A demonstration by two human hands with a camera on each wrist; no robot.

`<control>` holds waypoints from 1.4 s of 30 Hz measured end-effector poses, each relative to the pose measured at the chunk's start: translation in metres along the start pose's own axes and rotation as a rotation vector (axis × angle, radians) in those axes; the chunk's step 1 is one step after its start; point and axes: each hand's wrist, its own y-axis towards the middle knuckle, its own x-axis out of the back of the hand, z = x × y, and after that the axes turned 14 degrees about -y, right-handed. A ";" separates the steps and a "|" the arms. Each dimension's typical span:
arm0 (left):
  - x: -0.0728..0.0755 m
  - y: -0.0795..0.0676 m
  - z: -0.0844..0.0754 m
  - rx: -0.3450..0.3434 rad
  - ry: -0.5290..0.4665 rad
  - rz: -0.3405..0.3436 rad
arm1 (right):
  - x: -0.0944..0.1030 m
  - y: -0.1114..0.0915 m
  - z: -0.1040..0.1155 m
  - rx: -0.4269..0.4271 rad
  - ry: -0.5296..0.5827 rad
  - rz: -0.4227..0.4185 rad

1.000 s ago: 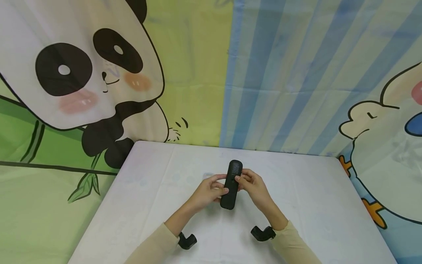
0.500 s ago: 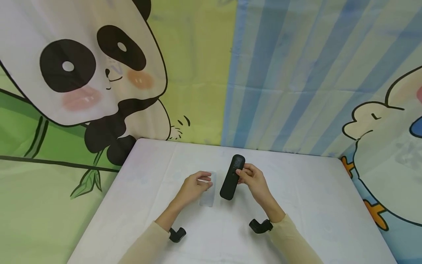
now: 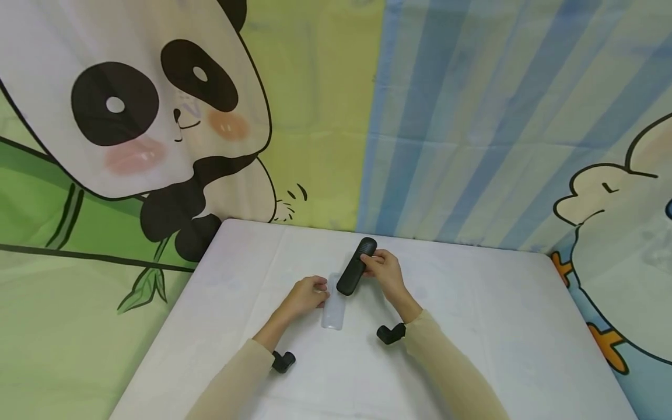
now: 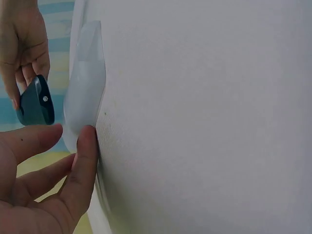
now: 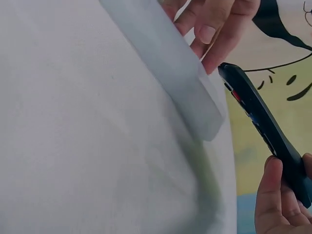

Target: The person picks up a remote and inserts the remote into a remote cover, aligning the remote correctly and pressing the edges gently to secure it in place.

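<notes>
A black remote control (image 3: pixel 350 275) is held aslant above the table by my right hand (image 3: pixel 387 276), which pinches it near its upper end. Its plain back with a ribbed patch faces up in the head view; buttons show along the underside of the remote (image 5: pixel 253 114) in the right wrist view. A clear, frosted remote cover (image 3: pixel 333 314) lies on the table just left of the remote. My left hand (image 3: pixel 305 296) rests beside the cover with loosely bent fingers, a fingertip right at the edge of the cover (image 4: pixel 87 92) in the left wrist view.
A white cloth covers the table (image 3: pixel 451 326). Behind it hangs a curtain (image 3: pixel 315 116) printed with a panda and blue stripes. Small black camera mounts stick out from the left wrist (image 3: pixel 283 361) and right wrist (image 3: pixel 391 334).
The left hand has let go of the remote and moved left, with the cover now showing on the table. The right hand has carried the remote farther back and left, tilting it more.
</notes>
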 end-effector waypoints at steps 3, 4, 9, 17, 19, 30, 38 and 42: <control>0.000 0.003 0.000 0.014 -0.016 0.025 | -0.008 0.006 -0.002 -0.017 -0.050 -0.017; 0.000 0.004 0.000 0.016 -0.018 0.028 | -0.010 0.007 -0.003 -0.023 -0.064 -0.023; 0.001 0.006 0.000 0.034 -0.024 0.030 | -0.018 0.012 -0.002 -0.064 -0.116 -0.047; -0.002 0.010 0.001 0.034 -0.038 0.044 | -0.026 0.014 -0.008 -0.077 -0.152 -0.072; -0.002 0.010 0.001 0.033 -0.027 0.048 | -0.029 0.015 -0.012 -0.073 -0.147 -0.066; -0.001 0.010 0.004 0.006 0.033 0.043 | -0.038 0.011 -0.021 -0.033 -0.076 0.011; -0.006 0.006 0.003 -0.066 -0.026 -0.054 | -0.028 0.001 -0.018 0.040 0.041 0.030; -0.010 0.004 0.001 -0.027 -0.249 -0.063 | -0.018 -0.007 -0.007 0.089 0.101 0.035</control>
